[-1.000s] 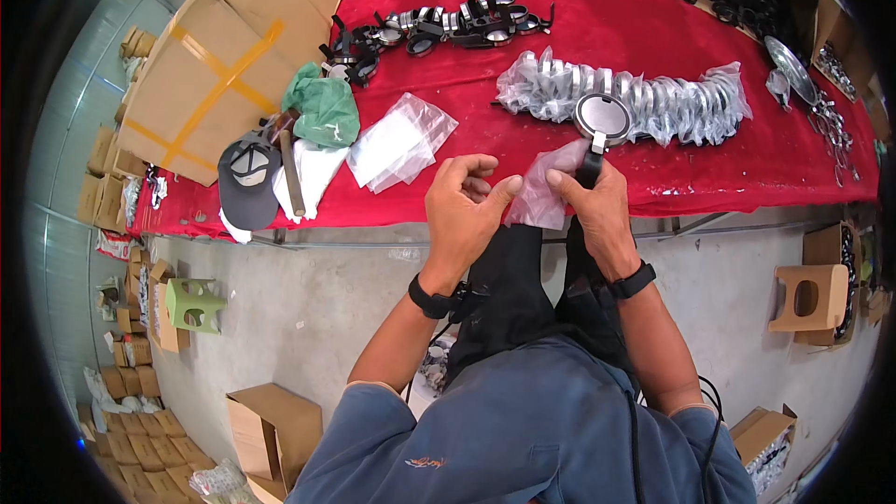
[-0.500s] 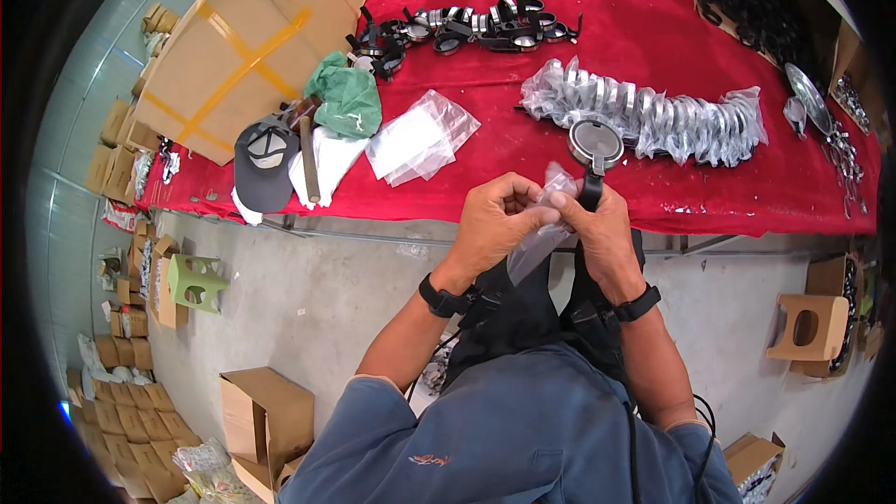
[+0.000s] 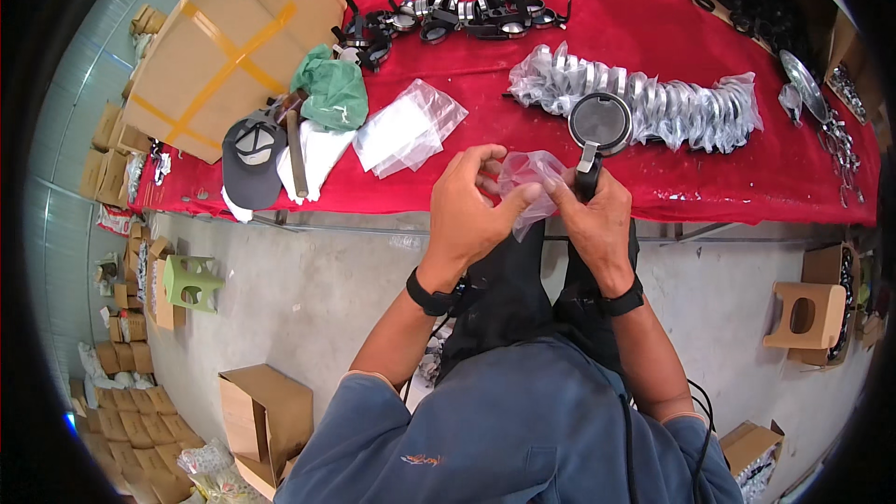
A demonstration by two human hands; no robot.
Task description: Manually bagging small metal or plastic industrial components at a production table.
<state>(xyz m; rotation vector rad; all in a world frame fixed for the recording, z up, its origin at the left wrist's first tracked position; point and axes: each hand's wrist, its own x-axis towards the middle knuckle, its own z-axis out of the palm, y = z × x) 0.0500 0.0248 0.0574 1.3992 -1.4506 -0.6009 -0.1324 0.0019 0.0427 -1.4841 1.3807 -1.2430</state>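
My right hand [image 3: 597, 229] is closed around the black mount of a small round mirror [image 3: 600, 123] with a black rim and a silver neck. The mirror stands up beyond my fingers. Its thumb also pinches a clear plastic bag [image 3: 534, 182]. My left hand [image 3: 469, 213] has curled fingers and thumb on the left side of this bag, which is spread out between both hands. A row of similar round pieces wrapped in clear plastic [image 3: 658, 101] lies on the red table beyond.
Flat clear bags [image 3: 406, 131] lie on the red cloth [image 3: 448, 196] left of my hands, near a green bag [image 3: 331, 89] and a dark cap [image 3: 254, 163]. Unwrapped strapped pieces [image 3: 467, 17] lie farther back. A large carton [image 3: 233, 47] stands at left, a box of black parts [image 3: 756, 0] at right.
The plastic bag has been spread wider, and my left fingers have moved apart around it. My right hand has raised the mirror slightly, its face now looking darker.
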